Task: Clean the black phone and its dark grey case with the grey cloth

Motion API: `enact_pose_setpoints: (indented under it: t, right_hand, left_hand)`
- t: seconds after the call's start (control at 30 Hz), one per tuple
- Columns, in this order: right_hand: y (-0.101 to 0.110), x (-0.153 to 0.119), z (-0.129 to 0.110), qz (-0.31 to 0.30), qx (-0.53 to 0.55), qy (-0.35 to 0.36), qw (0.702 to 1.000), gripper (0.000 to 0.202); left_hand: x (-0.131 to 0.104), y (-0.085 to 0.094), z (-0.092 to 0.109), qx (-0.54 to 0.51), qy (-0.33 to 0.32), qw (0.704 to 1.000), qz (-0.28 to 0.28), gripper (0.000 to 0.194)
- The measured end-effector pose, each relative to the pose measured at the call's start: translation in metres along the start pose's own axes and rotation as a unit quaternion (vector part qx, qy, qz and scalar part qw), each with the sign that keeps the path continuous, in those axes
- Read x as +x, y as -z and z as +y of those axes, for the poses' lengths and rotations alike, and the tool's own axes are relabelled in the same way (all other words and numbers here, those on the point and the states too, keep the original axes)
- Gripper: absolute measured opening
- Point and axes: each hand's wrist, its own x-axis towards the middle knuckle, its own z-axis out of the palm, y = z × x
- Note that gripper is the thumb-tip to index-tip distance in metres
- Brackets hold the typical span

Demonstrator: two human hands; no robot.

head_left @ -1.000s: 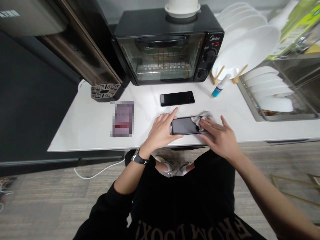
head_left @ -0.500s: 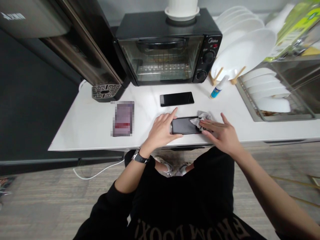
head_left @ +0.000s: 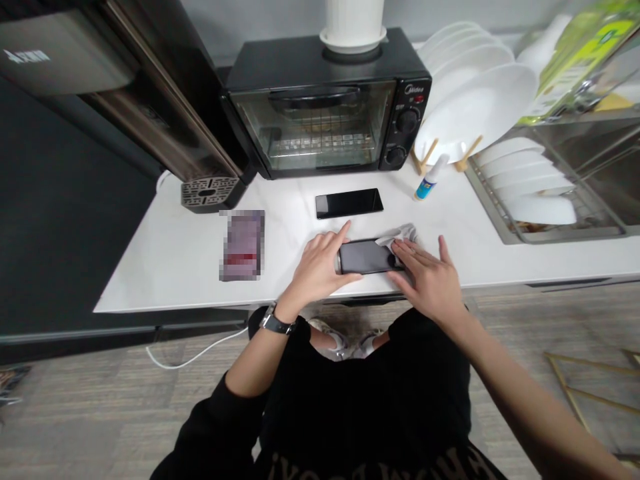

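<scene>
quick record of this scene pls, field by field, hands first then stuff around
left hand: around the left end of the near phone
right hand: fingers on the cloth, at that phone's right end
far phone: flat, between near phone and oven
bottle: blue label, right of far phone
pixelated item: left of left hand
surface: white counter

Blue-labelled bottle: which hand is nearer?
Right: the right hand is on the cloth, in front of the bottle; the left hand is farther off, holding the lower phone.
</scene>
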Motion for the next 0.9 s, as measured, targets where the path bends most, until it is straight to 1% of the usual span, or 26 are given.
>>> enact_pose_setpoints:
  t: [0.07, 0.1, 0.13, 0.17, 0.2, 0.23, 0.3, 0.37, 0.4, 0.43, 0.47, 0.5, 0.57, 0.63, 0.67, 0.7, 0.73, 0.8, 0.9]
  right_hand:
    - [-0.008, 0.002, -0.026, -0.017, 0.034, 0.042, 0.998, 0.075]
    - [-0.014, 0.007, -0.041, -0.037, 0.063, 0.075, 0.995, 0.08]
    - [-0.02, 0.013, -0.055, -0.046, 0.091, 0.093, 0.99, 0.086]
    - [-0.024, 0.021, -0.064, -0.059, 0.112, 0.108, 0.986, 0.087]
    - [-0.027, 0.027, -0.068, -0.069, 0.125, 0.114, 0.983, 0.084]
    - [-0.027, 0.033, -0.064, -0.073, 0.127, 0.109, 0.983, 0.079]
    - [-0.021, 0.037, -0.041, -0.063, 0.107, 0.071, 0.99, 0.065]
    - [-0.011, 0.031, -0.011, -0.033, 0.072, 0.011, 0.997, 0.058]
    - [-0.006, 0.025, 0.001, -0.019, 0.058, -0.013, 0.998, 0.058]
    - [-0.002, 0.019, 0.007, -0.01, 0.051, -0.027, 0.998, 0.059]
    - [-0.001, 0.014, 0.007, -0.009, 0.053, -0.028, 0.998, 0.061]
    - [-0.001, 0.009, 0.0, -0.016, 0.066, -0.015, 0.998, 0.064]
    - [-0.007, 0.007, -0.026, -0.037, 0.112, 0.03, 0.993, 0.071]
    - [-0.016, 0.015, -0.054, -0.056, 0.152, 0.073, 0.984, 0.075]
    - [-0.02, 0.021, -0.062, -0.062, 0.159, 0.083, 0.982, 0.075]
    - [-0.022, 0.027, -0.065, -0.064, 0.155, 0.084, 0.982, 0.073]
    - [-0.022, 0.032, -0.061, -0.064, 0.142, 0.077, 0.985, 0.068]
    - [-0.017, 0.036, -0.04, -0.056, 0.101, 0.048, 0.992, 0.057]
    - [-0.003, 0.026, -0.003, -0.022, 0.03, -0.003, 0.999, 0.056]
  left_hand:
    - [-0.001, 0.0, -0.001, 0.003, -0.008, 1.0, -0.003, 0.109]
    - [-0.002, 0.0, -0.002, 0.004, -0.01, 1.0, -0.002, 0.105]
    - [-0.003, 0.0, -0.003, 0.006, -0.008, 1.0, 0.002, 0.1]
    - [-0.004, 0.0, -0.005, 0.007, -0.004, 1.0, 0.007, 0.096]
    - [-0.005, 0.0, -0.006, 0.007, 0.002, 1.0, 0.014, 0.093]
    - [-0.005, 0.0, -0.006, 0.006, 0.009, 1.0, 0.021, 0.093]
    - [-0.005, -0.001, -0.006, 0.01, 0.017, 0.999, 0.031, 0.097]
    - [-0.003, -0.002, -0.003, 0.02, 0.019, 0.999, 0.034, 0.103]
    - [-0.002, -0.003, -0.002, 0.026, 0.018, 0.999, 0.031, 0.106]
    - [-0.001, -0.004, -0.001, 0.03, 0.017, 0.999, 0.028, 0.108]
    - [0.0, -0.004, -0.001, 0.031, 0.015, 0.999, 0.025, 0.109]
    - [0.0, -0.005, -0.001, 0.032, 0.012, 0.999, 0.022, 0.109]
    - [0.0, -0.005, -0.002, 0.037, 0.007, 0.999, 0.017, 0.104]
    - [-0.001, -0.004, -0.004, 0.043, 0.006, 0.999, 0.015, 0.096]
    - [-0.002, -0.003, -0.005, 0.042, 0.007, 0.999, 0.015, 0.093]
    - [-0.002, -0.002, -0.006, 0.038, 0.01, 0.999, 0.016, 0.092]
    - [-0.003, -0.002, -0.006, 0.032, 0.012, 0.999, 0.018, 0.091]
    - [-0.002, -0.001, -0.004, 0.022, 0.019, 0.999, 0.022, 0.096]
    - [-0.001, -0.002, -0.001, 0.026, 0.026, 0.999, 0.029, 0.105]
